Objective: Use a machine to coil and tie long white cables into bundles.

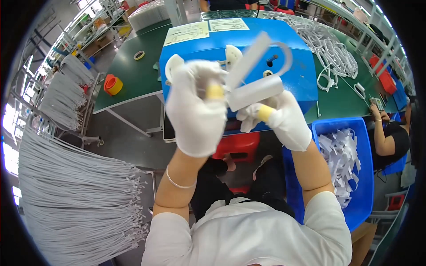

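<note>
My left hand [197, 106], in a white glove with yellow tape on a finger, is closed and blurred. A white curled strip [256, 93], paper or plastic, stands out from its fingertips in a loop. On the right, my right hand [288, 119], gloved the same way with yellow tape on a finger, has its fingers bent together just under the strip. What they pinch is too small to make out. Both hands are raised in front of a blue machine [293, 57] with white round fittings [233, 55] on its near face.
At my right stands a blue bin [366, 177] full of white strip scraps [339, 164]. Bundled white cables [80, 195] hang at my left. An orange tape dispenser [113, 84] and a tape roll [139, 55] lie on the green table [128, 75]. A white cable pile [328, 44] and another person [390, 137] are right.
</note>
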Action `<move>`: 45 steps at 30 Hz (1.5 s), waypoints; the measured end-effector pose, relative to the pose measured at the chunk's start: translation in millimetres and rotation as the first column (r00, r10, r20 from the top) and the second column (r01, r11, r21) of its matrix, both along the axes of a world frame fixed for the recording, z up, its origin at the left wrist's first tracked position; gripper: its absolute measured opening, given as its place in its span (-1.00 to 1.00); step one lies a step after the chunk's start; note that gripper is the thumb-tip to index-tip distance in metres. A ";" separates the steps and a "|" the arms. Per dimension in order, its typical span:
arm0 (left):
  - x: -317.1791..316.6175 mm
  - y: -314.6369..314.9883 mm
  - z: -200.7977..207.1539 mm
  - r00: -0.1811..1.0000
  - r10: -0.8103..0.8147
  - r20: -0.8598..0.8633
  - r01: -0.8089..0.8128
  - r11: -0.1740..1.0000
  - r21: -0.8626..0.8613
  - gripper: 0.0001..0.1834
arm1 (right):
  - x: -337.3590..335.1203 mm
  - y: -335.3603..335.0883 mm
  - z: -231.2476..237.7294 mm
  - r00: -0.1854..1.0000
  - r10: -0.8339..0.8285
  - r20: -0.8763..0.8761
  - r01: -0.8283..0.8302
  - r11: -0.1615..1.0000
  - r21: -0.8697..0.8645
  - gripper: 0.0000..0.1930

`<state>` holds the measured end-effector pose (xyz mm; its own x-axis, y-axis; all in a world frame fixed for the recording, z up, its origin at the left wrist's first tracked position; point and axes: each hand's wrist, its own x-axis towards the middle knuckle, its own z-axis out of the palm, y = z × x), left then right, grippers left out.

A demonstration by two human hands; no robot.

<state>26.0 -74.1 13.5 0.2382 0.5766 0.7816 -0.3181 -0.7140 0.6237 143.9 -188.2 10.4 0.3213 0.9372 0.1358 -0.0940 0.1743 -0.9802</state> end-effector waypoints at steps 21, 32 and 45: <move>-19.1 60.5 -10.0 0.892 0.438 -0.110 -0.443 0.896 -0.033 -0.88 | 12.2 45.3 21.2 0.772 -0.438 0.460 0.369 0.899 0.236 -0.81; -36.7 66.8 -33.2 0.906 0.408 -0.115 -0.385 0.905 0.183 -0.81 | 36.8 54.9 17.7 0.582 -0.395 0.711 0.145 0.911 0.387 -0.66; -83.0 85.1 -43.2 0.946 0.170 -0.276 -0.101 0.963 0.249 -0.68 | 36.0 92.5 26.4 0.407 -0.394 0.824 0.244 0.916 0.318 -0.77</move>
<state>-57.0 10.9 -29.7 0.4083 0.4334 0.8034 -0.0365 -0.8716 0.4888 179.9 -95.6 36.8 0.2399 0.7418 0.6263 0.8669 0.1267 -0.4821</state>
